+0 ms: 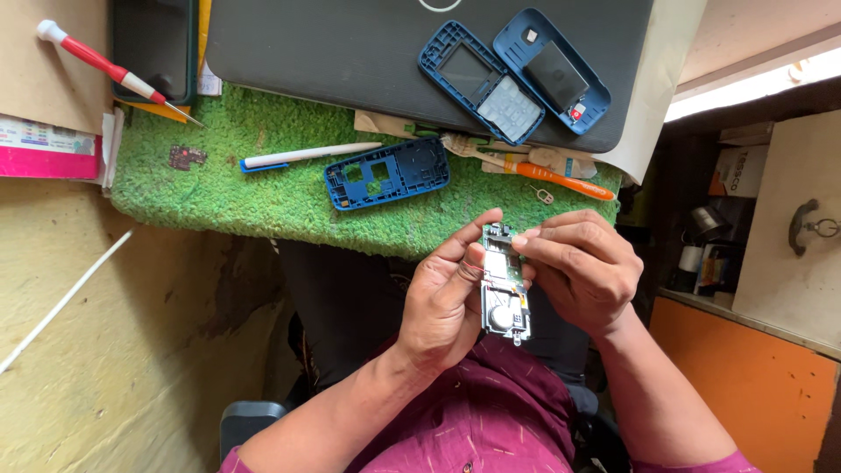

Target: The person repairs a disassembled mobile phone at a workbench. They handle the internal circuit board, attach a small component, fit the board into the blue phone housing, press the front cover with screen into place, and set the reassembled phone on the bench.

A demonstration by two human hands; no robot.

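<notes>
Seen from above, looking down over a seated person's lap in a maroon shirt. Small phone circuit board (505,289) held upright in the air just below the near edge of the green mat (263,197), between both hands and over the lap rather than on the bench, likely so that it can be turned and seen up close. Left hand (447,302) cupped around the board's left edge from behind, thumb reaching up to the top corner, grip closed on the board and bearing it. Right hand (583,271) curled over from the other side, fingertips (523,238) pinched at the board's upper right edge, grip likewise closed on the board, apparently steadying or pressing a part there; exactly what the fingertips touch too small to tell. On the mat, just above the hands, a blue plastic phone frame (385,172) lying flat, set aside within reach. To the left of that frame, a white pen with a blue tip (307,156), and further left a tiny dark chip (187,157). To the right of the frame, an orange-handled tool (561,182) lying near the mat's right edge. At the far left corner of the mat, a red and white screwdriver (109,72) laid at a slant. Beyond the mat, a closed dark laptop (350,52) serving as a shelf, with two more blue phone shell pieces (517,70) resting side by side on its lid, well apart from the hands.
</notes>
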